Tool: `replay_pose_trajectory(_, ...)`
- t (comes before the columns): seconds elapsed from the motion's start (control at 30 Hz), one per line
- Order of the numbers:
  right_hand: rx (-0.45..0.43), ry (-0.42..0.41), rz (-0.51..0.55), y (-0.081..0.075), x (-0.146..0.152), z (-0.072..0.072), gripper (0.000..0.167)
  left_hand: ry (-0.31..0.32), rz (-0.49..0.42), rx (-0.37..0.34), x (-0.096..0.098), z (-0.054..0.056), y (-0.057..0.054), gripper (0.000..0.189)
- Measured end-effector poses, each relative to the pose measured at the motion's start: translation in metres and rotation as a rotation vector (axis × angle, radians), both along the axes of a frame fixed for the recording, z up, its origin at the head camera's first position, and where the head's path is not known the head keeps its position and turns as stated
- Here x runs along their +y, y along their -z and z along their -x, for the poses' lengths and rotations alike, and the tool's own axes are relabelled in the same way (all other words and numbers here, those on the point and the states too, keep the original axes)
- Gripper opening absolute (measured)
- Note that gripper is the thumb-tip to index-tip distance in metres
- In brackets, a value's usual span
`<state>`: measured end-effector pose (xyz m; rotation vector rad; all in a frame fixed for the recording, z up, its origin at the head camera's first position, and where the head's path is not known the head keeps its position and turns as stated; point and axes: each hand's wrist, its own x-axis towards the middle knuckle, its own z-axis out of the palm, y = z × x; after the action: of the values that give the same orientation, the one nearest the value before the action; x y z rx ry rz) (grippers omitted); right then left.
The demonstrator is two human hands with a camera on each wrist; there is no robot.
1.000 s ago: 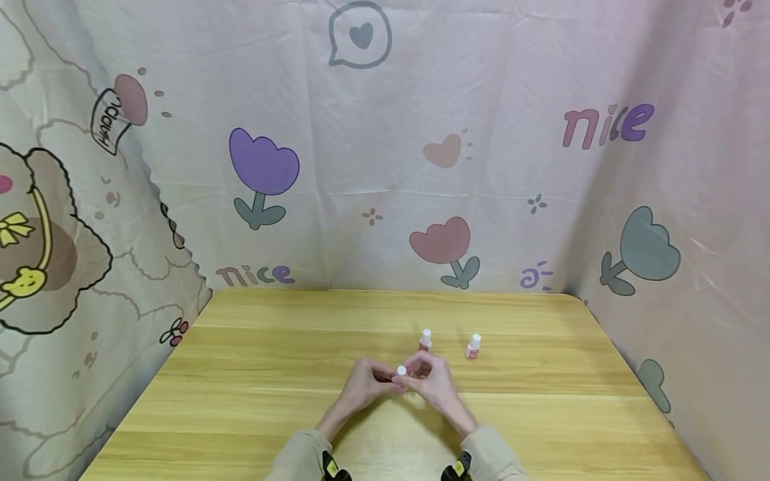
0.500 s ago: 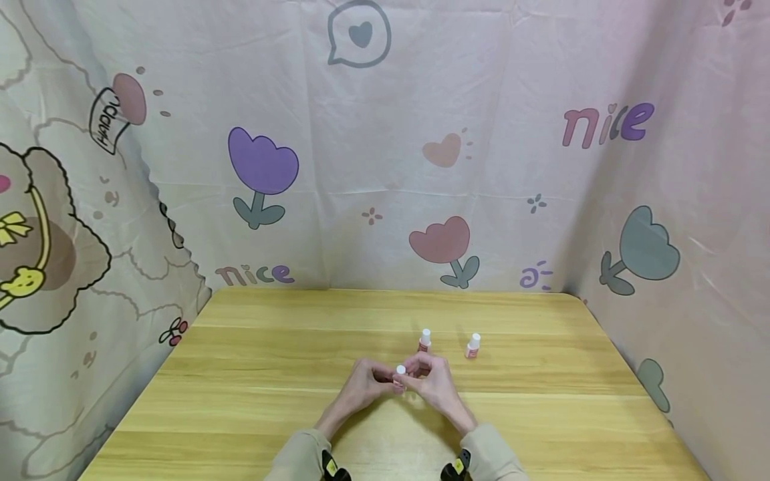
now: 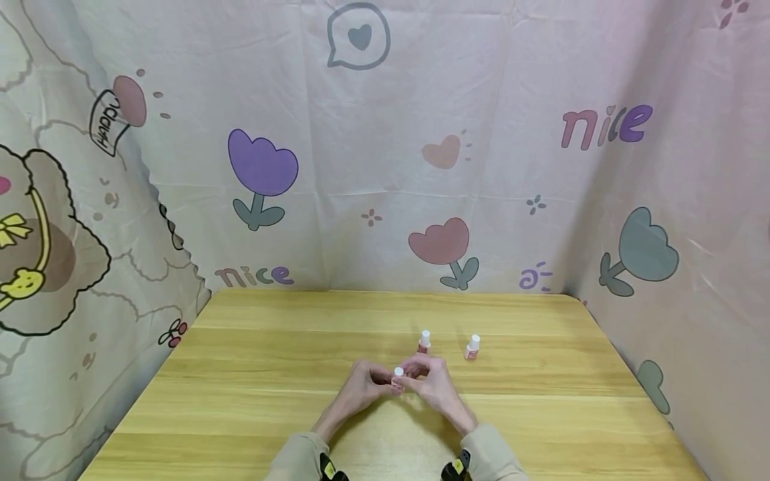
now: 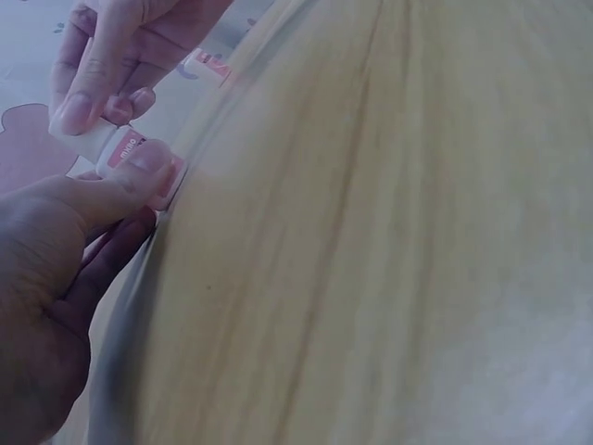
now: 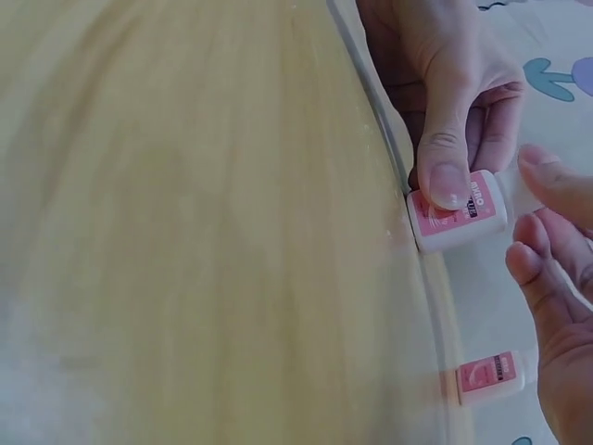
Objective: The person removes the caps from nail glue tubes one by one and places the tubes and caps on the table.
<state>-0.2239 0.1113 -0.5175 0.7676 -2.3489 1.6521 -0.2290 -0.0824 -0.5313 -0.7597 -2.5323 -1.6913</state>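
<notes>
A small white bottle with a pink label (image 5: 482, 218) stands upright between both hands, close to the tabletop. My left hand (image 3: 361, 389) grips its body, the thumb pressed on the label. On the other side, the thumb and fingers of my right hand (image 3: 436, 386) pinch the white cap (image 4: 83, 139), which in the head view shows just above the fingertips. Right behind the right hand is a second bottle (image 3: 424, 341) of the same kind, its lower part partly hidden by that hand. A third bottle (image 3: 472, 347) stands upright farther right.
The wooden table (image 3: 271, 354) reaches back to a printed cloth (image 3: 361, 167) hung behind it. More of this cloth hangs along the left and right sides. Beige sleeves and dark wrist devices lie near the table's front.
Both hands keep their hold on the bottle. It has shifted very slightly left with the right fingers; the two other bottles stay in place.
</notes>
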Motion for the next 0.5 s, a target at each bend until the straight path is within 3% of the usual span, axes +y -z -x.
replay_pose_trajectory(0.13, -0.033, 0.022, -0.011, -0.0018, 0.0000, 0.0013, 0.021, -0.020, 0.002, 0.006, 0.0006, -0.0008, -0.0001, 0.013)
replay_pose_trajectory(0.27, -0.012, 0.015, -0.010, -0.0007, -0.0006, 0.0024, 0.018, -0.020, -0.001, 0.001, -0.0002, -0.0008, -0.0002, 0.012)
replay_pose_trajectory(0.5, 0.026, -0.030, 0.010, -0.0023, -0.0004, 0.0007, 0.014, 0.027, -0.019, 0.005, -0.0037, 0.0005, 0.0007, 0.013)
